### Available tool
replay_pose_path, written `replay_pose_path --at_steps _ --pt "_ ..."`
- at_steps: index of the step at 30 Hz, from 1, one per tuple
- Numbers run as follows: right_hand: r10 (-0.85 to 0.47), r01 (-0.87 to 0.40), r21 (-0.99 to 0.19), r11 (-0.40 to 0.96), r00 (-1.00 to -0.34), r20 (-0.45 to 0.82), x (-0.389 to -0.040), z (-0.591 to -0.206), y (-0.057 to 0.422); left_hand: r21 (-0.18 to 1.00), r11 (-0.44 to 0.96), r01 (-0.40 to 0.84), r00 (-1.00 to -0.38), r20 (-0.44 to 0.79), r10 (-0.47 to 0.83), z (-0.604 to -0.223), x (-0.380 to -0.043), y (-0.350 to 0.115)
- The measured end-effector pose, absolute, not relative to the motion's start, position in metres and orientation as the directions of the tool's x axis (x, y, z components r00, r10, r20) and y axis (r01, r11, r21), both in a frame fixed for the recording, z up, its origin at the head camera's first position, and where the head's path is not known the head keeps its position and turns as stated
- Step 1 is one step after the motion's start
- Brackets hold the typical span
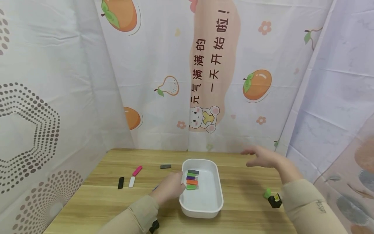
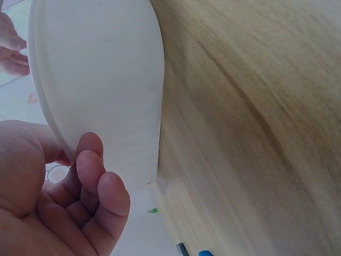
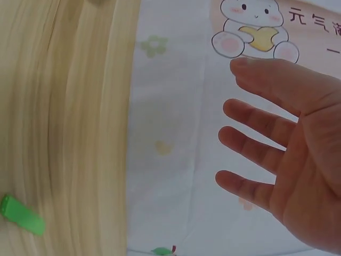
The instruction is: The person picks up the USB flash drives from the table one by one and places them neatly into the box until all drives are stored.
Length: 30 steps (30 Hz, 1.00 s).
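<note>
A white rectangular tray [image 1: 217, 191] stands on the wooden table. My left hand [image 1: 169, 188] pinches its left rim, with curled fingertips against the outer wall of the tray [image 2: 117, 80] in the left wrist view. Inside, along the left side, several small sticks like USB flash drives lie in a column, among them an orange stick [image 1: 192, 182] and a purple stick [image 1: 191, 178]. My right hand [image 1: 264, 157] hovers to the right of the tray, holding nothing. In the right wrist view the right hand [image 3: 287, 138] has its fingers spread apart.
Left of the tray lie a black stick [image 1: 121, 183], a white stick [image 1: 132, 182], a pink stick [image 1: 137, 171] and a grey stick [image 1: 165, 166]. A blue stick [image 2: 205, 253] is partly hidden by the left hand in the head view. A green stick [image 3: 22, 215] lies at the right. Printed curtains [image 1: 163, 48] enclose the table.
</note>
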State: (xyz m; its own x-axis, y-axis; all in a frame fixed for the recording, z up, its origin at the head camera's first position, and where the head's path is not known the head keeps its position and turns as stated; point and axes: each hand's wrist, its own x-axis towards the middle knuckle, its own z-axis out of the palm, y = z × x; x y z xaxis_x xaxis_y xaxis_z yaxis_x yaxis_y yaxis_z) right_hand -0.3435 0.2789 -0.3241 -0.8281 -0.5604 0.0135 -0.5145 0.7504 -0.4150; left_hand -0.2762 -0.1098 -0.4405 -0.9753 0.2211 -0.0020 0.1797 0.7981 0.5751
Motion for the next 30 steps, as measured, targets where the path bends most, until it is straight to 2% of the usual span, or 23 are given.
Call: replay_pose_path --at_steps 13,30 --pt "-0.52 -0.456 -0.438 0.775 -0.853 -0.032 -0.34 -0.346 0.315 0.555 0.808 0.196 -0.974 0.012 0.228 -0.444 -0.278 -0.11" --pt "-0.507 -0.441 -0.486 0.755 -0.862 -0.006 -0.343 -0.394 0.355 0.579 0.796 0.176 -0.976 -0.005 0.22 -0.442 -0.276 -0.111"
